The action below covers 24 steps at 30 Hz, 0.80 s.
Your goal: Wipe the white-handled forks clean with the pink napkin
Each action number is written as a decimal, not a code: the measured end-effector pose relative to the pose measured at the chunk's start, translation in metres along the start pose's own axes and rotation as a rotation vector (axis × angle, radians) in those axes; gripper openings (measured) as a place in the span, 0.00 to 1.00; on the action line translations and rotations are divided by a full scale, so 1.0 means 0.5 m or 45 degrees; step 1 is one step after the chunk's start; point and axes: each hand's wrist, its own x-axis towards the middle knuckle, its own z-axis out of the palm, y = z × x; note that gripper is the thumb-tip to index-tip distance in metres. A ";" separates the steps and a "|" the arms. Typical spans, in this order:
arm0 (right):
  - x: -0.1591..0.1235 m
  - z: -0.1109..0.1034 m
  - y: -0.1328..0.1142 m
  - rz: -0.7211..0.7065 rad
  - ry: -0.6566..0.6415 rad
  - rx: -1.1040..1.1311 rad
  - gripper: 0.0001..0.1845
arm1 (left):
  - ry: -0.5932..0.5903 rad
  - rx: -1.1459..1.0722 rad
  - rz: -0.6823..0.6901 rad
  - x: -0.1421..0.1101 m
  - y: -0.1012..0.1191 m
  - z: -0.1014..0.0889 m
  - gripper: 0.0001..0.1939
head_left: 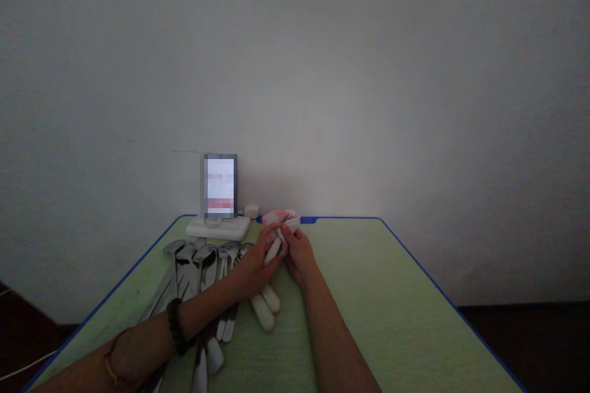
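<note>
We've got a pink-and-white cloth (281, 216) bunched up between our hands, over the far part of the green table (359, 295). Our right hand (298, 253) pinches it, thumb on top; our left hand (258, 264) has its fingers curled round a white handle (273, 252) right at the cloth. Metal utensils (205, 255) lie around our left forearm, and a lit screen (220, 187) stands on a white base (230, 230) behind them.

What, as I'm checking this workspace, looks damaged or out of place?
A thin dark line marks the otherwise plain wall beside the screen, perhaps a scratch or crack. The utensils overlap unevenly; no spill shows.
</note>
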 end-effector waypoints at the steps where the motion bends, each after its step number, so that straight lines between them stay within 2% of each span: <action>1: 0.000 0.000 0.000 -0.001 0.001 0.000 0.15 | -0.004 -0.003 0.002 0.000 -0.001 0.000 0.30; 17: 0.002 -0.001 0.003 0.012 -0.018 -0.003 0.14 | -0.038 0.070 -0.003 -0.002 0.004 -0.002 0.36; 24: 0.000 0.001 0.001 -0.001 -0.017 -0.013 0.15 | -0.013 0.037 -0.004 0.001 -0.007 -0.001 0.35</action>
